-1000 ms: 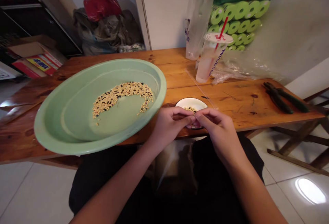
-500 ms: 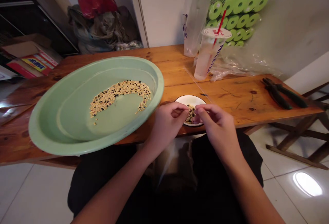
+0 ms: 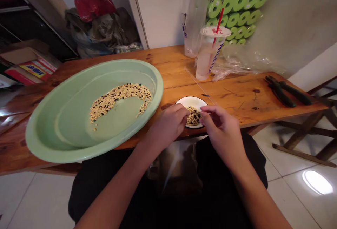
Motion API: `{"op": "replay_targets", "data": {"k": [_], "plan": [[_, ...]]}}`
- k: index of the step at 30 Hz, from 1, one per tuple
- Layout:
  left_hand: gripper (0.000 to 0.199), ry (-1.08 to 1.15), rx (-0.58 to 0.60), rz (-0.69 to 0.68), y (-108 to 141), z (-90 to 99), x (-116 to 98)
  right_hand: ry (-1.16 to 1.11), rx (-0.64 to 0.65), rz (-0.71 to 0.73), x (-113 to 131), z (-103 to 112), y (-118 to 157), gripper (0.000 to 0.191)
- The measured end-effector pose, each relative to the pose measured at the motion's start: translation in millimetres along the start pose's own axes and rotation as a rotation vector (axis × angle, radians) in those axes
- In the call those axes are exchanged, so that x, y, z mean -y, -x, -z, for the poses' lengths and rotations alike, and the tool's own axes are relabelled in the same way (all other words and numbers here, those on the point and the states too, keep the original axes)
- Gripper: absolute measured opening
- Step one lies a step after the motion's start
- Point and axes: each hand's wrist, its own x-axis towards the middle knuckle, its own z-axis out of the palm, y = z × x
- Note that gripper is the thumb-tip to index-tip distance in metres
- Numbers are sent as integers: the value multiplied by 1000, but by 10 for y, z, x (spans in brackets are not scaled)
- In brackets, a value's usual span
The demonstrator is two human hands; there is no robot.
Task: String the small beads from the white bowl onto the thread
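Note:
A white dish [image 3: 190, 100] near the table's front edge holds mixed yellow and black beans [image 3: 194, 116]. At its left rim is my left hand [image 3: 171, 123], palm down, fingers closed together; its fingertips are mostly hidden. My right hand [image 3: 223, 127] is over the dish's right side, thumb and forefinger pinched close together, and whatever may be between them is too small to make out. Left of my hands a big green basin [image 3: 94, 145] stands tilted in view, with a curved band of yellow and black beans [image 3: 123, 94] on its bottom.
A clear cup [image 3: 206, 57] with a red straw stands behind the dish, beside crumpled plastic wrap [image 3: 237, 64]. Black-handled pliers [image 3: 283, 90] lie at the right of the wooden table [image 3: 173, 67]. Green rolls, plastic bags and an open carton [image 3: 33, 64] are farther back.
My left hand has turned more palm down and drawn slightly away from my right hand, so more beans in the dish show. The whole view has shifted a little.

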Motion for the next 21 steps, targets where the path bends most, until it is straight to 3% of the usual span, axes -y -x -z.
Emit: {"op": "replay_targets", "data": {"k": [7,12,17,21], "plan": [[10,430,-220,93,92,-33,-145,-119,189,-16,112,31,26,15],[12,494,-239,142,168,3,-233,-187,234,-32,140,86,52,13],[8,882,-286,406,249,107,-382,-497,219,-7,128,146,106,13],[12,1005,-290,422,288,193,-464,-569,189,80,140,165,187,12]]}}
